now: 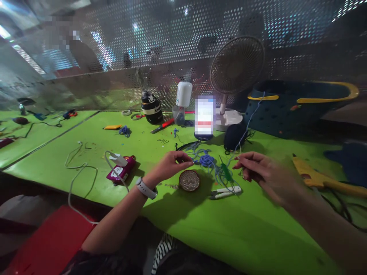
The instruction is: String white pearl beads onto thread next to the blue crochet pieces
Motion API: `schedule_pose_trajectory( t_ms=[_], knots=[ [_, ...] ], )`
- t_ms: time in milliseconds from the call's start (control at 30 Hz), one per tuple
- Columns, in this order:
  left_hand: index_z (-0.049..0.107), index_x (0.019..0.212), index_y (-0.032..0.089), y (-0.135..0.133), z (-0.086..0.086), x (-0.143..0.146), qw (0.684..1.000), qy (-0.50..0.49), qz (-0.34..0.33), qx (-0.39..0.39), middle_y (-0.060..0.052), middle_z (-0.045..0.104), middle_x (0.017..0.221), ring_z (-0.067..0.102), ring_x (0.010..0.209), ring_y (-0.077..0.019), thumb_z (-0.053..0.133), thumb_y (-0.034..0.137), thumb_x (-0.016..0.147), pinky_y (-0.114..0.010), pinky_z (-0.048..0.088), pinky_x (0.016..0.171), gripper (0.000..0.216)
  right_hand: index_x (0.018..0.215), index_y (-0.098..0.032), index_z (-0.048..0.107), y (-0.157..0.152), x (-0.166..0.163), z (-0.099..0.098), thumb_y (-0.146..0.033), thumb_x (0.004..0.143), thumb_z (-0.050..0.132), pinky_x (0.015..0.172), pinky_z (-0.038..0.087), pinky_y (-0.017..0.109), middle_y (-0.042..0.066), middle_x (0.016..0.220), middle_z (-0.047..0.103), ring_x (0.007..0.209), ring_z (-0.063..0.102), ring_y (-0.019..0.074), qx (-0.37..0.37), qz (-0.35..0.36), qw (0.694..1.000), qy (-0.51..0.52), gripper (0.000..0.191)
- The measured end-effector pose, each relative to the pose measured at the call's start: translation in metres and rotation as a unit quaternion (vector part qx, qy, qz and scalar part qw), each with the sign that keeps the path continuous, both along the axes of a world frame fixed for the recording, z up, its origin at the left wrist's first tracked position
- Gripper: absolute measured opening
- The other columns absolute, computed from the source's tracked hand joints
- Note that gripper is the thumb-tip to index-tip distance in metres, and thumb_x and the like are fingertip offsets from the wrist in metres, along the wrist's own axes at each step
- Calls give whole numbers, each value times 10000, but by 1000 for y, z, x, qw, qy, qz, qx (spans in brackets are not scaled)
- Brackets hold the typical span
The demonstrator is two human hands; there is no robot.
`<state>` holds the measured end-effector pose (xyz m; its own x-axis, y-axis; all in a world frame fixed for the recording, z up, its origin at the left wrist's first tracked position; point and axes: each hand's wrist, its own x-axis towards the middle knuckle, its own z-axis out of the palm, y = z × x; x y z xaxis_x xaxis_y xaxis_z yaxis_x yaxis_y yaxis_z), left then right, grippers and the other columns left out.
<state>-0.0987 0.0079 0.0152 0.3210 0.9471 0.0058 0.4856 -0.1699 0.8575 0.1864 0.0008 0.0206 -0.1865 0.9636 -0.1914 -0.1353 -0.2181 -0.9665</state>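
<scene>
My left hand (177, 161), a watch on its wrist, is closed in a pinch at the edge of a blue yarn piece (207, 160), apparently on its yarn. Fingers together, my right hand (256, 168) pinches a thin pale rod (240, 147) that sticks up from the fingertips; its full shape is hidden. Loose light-blue yarn (220, 175) tangles between the hands, around a green-handled tool (226, 172). Below it lie white-handled snips (226, 192). A round dish of small beads (189, 180) sits just under my left fingertips.
Behind the hands stand a lit phone (204, 116), a white fan (229, 118), a dark yarn ball (235, 136) and a dark blue basket (286, 114). A yellow glue gun (321, 177) lies right. A purple power bank (122, 170) with a white cable is left, a black bottle (151, 109) farther back.
</scene>
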Motion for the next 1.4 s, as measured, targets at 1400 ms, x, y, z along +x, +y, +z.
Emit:
schedule_pose_trajectory(
  t_ms=[1400],
  knots=[
    [728, 897, 170, 12, 27, 131, 973, -121, -194, -4, -55, 698, 869, 598, 753, -142, 704, 408, 773, -282, 487, 708, 269, 836, -190, 673, 8, 9, 80, -314, 767, 735, 459, 462, 179, 9, 791, 731, 457, 556, 50, 176, 33, 979, 93, 156]
  ],
)
